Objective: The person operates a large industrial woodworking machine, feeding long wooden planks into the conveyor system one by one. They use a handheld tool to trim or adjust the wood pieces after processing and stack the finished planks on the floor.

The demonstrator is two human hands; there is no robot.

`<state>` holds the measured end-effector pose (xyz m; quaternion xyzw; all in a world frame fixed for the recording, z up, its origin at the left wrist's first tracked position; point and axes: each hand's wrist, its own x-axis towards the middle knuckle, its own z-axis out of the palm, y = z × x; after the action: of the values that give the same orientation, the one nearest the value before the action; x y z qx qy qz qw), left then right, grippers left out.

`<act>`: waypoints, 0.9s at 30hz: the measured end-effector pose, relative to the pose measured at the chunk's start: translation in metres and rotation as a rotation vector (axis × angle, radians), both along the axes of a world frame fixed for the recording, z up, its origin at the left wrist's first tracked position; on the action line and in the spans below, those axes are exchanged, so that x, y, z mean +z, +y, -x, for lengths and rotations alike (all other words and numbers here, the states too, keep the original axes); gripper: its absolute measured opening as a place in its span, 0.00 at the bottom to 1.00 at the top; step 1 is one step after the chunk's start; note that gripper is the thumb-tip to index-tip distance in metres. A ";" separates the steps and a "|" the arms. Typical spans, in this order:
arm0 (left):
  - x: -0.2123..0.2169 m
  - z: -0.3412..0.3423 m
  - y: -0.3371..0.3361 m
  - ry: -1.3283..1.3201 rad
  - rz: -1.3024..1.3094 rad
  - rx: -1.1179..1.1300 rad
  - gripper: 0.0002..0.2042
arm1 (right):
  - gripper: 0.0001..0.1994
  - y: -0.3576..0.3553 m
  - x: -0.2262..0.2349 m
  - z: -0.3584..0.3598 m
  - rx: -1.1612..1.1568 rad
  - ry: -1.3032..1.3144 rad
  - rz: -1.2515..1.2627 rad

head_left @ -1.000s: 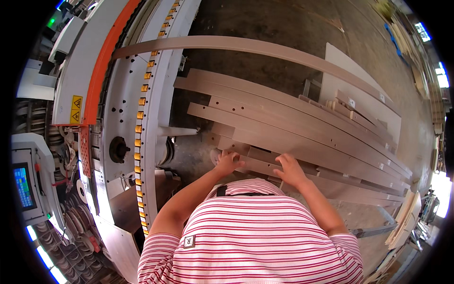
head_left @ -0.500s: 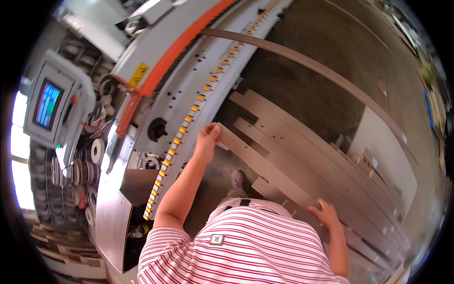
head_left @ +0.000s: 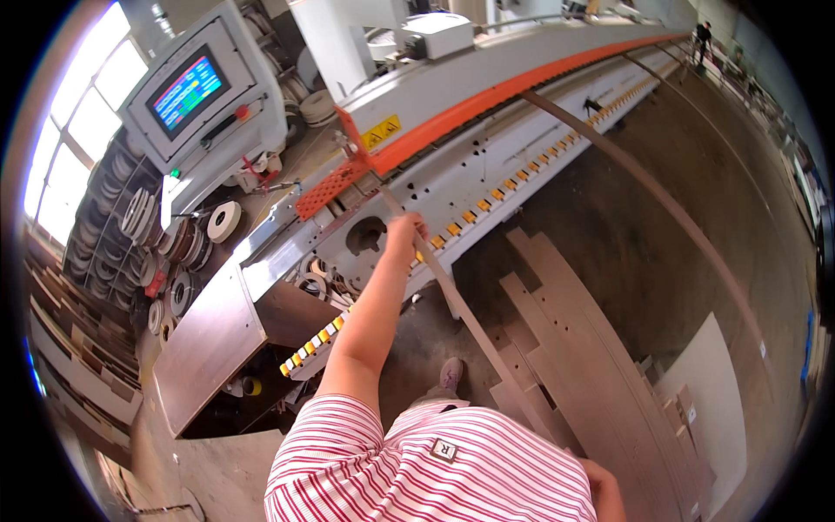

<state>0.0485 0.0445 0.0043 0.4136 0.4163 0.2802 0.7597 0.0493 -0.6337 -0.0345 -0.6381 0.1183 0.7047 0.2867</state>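
My left hand (head_left: 407,237) is closed on a long, narrow brown board (head_left: 481,332), gripping it near its far end. That end lies over the edge of the long grey machine (head_left: 452,187), beside the perforated orange guard (head_left: 333,191). From my hand the board slopes back toward my right side, on edge, and its near end is hidden by my body. Of my right arm (head_left: 607,491) only a part shows at the lower edge; the hand is out of sight.
Brown panels (head_left: 600,348) lie stacked to my right, beside a white sheet (head_left: 718,391). Another long brown strip (head_left: 657,187) sticks out from the machine. Yellow rollers (head_left: 483,206) line its edge. A control screen (head_left: 187,91) and edging rolls (head_left: 224,222) are at left. A person (head_left: 703,36) stands far off.
The view has swung left toward the machine. My left hand has carried the board's far end from beside the panel stack to the machine's edge. My right hand has gone out of sight.
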 end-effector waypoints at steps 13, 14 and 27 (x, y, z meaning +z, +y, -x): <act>-0.060 0.029 0.052 0.255 -0.280 0.310 0.27 | 0.27 0.045 -0.020 -0.002 0.566 -0.995 -0.114; -0.062 0.033 0.057 0.380 -0.340 0.335 0.27 | 0.27 0.064 -0.007 -0.002 0.604 -1.019 -0.110; -0.059 0.027 0.070 0.692 -0.453 0.411 0.31 | 0.39 0.200 0.059 -0.003 0.757 -1.229 -0.208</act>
<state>0.0217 0.1149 -0.0547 0.5473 0.6472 0.3543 0.3951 0.0525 -0.4341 0.0248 -0.8852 -0.3604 0.2775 0.0971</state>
